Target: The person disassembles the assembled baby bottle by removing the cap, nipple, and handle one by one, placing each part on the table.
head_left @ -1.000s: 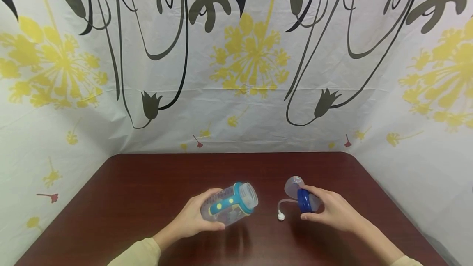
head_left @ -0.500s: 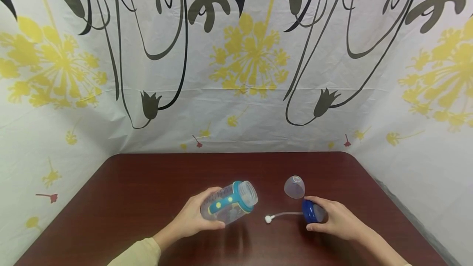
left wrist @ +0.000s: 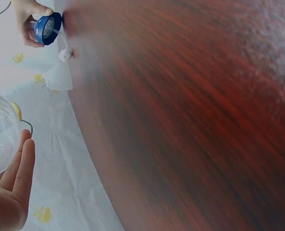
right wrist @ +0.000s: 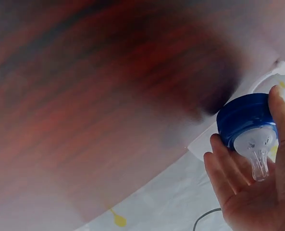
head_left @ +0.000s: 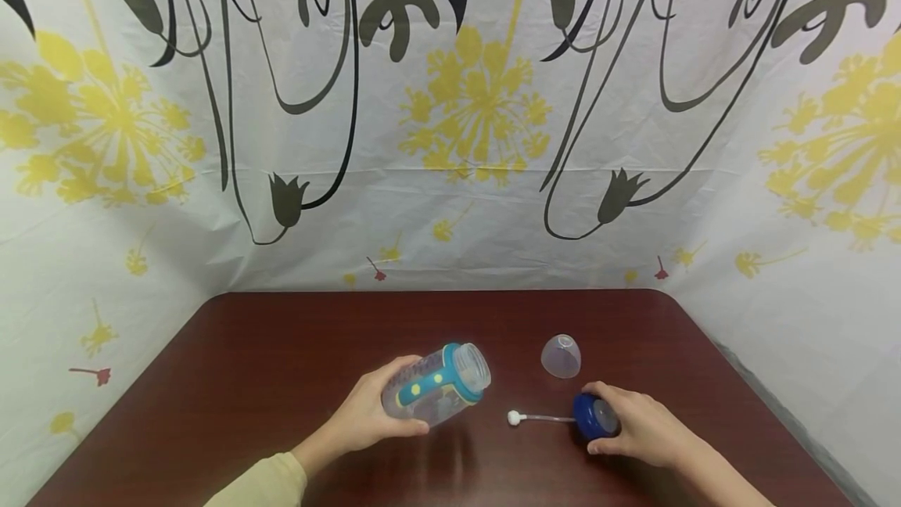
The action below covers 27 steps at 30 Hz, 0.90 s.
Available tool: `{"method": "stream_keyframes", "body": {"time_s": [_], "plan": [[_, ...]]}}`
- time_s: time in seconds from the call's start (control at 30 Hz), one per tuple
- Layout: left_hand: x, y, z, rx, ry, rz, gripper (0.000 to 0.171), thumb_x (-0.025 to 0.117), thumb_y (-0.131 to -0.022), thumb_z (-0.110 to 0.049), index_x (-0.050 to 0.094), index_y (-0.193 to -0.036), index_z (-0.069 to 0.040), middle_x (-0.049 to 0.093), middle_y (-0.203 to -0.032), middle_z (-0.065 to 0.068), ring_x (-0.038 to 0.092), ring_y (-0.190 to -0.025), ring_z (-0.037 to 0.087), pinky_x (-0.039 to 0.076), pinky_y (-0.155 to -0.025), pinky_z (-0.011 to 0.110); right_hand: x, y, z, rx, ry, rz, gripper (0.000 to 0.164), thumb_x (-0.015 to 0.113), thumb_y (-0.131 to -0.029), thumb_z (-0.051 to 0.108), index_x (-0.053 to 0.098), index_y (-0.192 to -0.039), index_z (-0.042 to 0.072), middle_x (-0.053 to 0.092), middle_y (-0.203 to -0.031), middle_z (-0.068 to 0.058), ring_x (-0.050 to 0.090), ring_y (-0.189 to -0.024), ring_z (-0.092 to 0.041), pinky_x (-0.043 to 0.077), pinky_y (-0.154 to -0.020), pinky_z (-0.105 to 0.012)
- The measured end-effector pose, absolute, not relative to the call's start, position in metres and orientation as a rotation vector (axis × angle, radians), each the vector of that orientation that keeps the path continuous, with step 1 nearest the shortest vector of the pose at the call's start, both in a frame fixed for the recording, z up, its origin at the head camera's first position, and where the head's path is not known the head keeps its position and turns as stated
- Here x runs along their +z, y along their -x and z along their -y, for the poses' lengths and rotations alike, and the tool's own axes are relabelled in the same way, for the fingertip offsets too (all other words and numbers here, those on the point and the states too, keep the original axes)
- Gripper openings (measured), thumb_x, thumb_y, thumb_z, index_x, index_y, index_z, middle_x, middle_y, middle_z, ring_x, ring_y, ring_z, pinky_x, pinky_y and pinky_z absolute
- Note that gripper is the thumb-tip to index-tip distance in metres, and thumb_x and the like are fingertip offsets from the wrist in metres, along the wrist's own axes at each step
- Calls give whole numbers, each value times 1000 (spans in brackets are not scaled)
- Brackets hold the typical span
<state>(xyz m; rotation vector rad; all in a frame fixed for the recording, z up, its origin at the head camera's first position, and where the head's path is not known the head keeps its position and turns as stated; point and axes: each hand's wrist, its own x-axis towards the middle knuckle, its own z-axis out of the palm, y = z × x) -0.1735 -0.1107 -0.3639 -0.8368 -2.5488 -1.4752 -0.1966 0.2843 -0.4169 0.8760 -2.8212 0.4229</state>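
Observation:
My left hand [head_left: 369, 405] grips a clear baby bottle [head_left: 432, 388] with a turquoise band and yellow dots, tilted with its uncapped threaded neck toward the right. In my right hand [head_left: 644, 425] is a blue screw collar [head_left: 588, 416], pinched at its rim between thumb and fingers. A clear bottle nipple [right wrist: 258, 153] sticks out of the collar toward the palm in the right wrist view. From the collar's other side a thin straw [head_left: 549, 418] runs left to a white weighted end [head_left: 515, 418]. The left wrist view shows only the bottle's base [left wrist: 0, 139] beside the left fingers.
A clear domed cap [head_left: 561, 356] stands on the dark red-brown table [head_left: 338, 327], behind the collar. A white sheet [head_left: 450, 233] with flower prints hangs behind the table and along both its sides.
My right hand has moved slightly right and toward me with the collar, away from the domed cap. The straw, bent downward before, now points left. The left hand and bottle have barely moved.

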Motion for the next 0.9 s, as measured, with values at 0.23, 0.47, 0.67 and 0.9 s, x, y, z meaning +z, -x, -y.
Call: {"method": "stream_keyframes", "body": {"time_s": [0.23, 0.47, 0.67, 0.9], "plan": [[-363, 174, 110, -1470, 833, 2557, 66, 80, -62, -18, 48, -119, -8, 55, -100, 1, 52, -81, 15, 44, -66, 28, -417, 195, -281, 350, -905, 2789, 70, 67, -63, 58, 52, -113, 12, 54, -101, 4, 54, -78, -9, 45, -57, -32], [-362, 174, 110, -1480, 835, 2553, 66, 80, -62, -18, 48, -119, -8, 55, -100, 1, 52, -82, 16, 45, -66, 28, -414, 193, -281, 252, -881, 2833, 76, 64, -63, 62, 51, -118, 11, 57, -106, -4, 58, -79, -17, 42, -51, -33], [-362, 174, 110, -1487, 839, 2551, 66, 80, -62, -19, 48, -119, -9, 55, -101, 1, 52, -82, 16, 45, -67, 28, -415, 193, -279, 189, -893, 2822, 80, 65, -62, 61, 48, -123, 12, 58, -105, -4, 58, -82, -20, 42, -51, -33], [-363, 174, 110, -1506, 849, 2546, 66, 80, -63, -19, 48, -119, -9, 55, -101, 2, 52, -82, 16, 45, -67, 28, -416, 192, -279, 138, -908, 2794, 83, 62, -63, 65, 47, -126, 13, 58, -104, -3, 59, -81, -19, 42, -50, -33]]}}
